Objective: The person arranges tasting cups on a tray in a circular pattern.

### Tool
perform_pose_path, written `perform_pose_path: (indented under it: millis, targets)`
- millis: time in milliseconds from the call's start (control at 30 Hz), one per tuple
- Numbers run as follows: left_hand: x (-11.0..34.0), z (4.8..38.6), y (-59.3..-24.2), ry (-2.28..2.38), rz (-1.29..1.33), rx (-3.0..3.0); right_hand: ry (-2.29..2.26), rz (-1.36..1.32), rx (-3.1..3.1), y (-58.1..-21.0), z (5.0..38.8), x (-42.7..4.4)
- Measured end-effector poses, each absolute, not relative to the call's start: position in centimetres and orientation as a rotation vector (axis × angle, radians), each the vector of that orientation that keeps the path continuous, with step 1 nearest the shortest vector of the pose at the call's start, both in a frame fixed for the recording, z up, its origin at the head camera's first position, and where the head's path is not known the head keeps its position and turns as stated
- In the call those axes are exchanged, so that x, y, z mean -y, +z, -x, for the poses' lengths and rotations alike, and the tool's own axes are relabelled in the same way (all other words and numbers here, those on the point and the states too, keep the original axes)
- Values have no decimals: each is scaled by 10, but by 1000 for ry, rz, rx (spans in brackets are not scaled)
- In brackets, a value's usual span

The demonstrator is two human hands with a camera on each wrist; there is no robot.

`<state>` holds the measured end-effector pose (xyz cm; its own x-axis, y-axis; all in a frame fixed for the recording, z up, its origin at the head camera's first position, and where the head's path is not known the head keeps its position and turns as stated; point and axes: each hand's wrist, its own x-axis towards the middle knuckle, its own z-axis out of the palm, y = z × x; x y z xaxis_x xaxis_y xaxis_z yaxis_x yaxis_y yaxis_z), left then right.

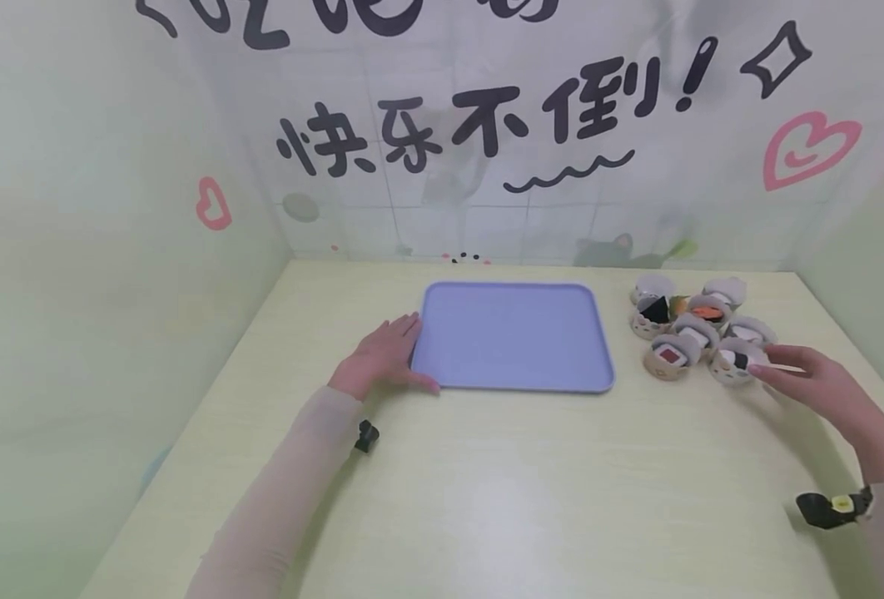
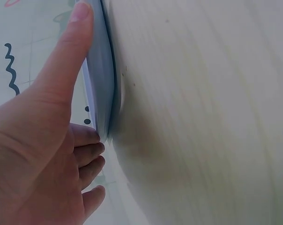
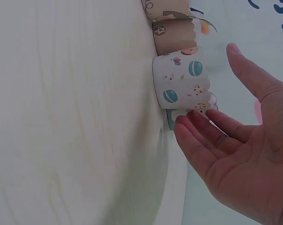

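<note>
A light purple-blue tray [image 1: 513, 337] lies flat at the middle of the table. My left hand [image 1: 382, 358] rests against its left end, thumb along the near corner and fingers along the left side. Right of the tray, several small paper cups stand clustered with food-like pieces inside, such as a black-and-white piece that resembles sushi [image 1: 736, 359]. My right hand [image 1: 820, 387] is beside the nearest right cup [image 3: 183, 84], white with printed figures and a scalloped rim. Its thumb stands apart from the cup in the right wrist view, with the fingertips close to the cup's side.
Another cup [image 1: 667, 366] with a white-and-red piece stands at the cluster's front left. A black triangular piece [image 1: 655, 309] shows behind it. A printed cloth [image 1: 449, 225] hangs behind the pale table [image 1: 517, 474], with similar cloth at both sides.
</note>
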<state>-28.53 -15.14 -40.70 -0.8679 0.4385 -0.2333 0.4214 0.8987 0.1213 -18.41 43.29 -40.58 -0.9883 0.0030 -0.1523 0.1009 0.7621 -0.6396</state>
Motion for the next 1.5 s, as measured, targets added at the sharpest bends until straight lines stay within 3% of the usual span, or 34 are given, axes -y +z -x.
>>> perform_pose_path:
  millis: [367, 967, 1500]
  targets:
    - [150, 284, -405, 96, -622, -2802, -1211, -33, -2756, -415, 186, -434]
    - [149, 284, -405, 164, -649, -2791, -934, -89, -2816, -405, 196, -420]
    - [146, 287, -401, 228, -502, -2754, -901, -64, -2872, -402, 195, -427]
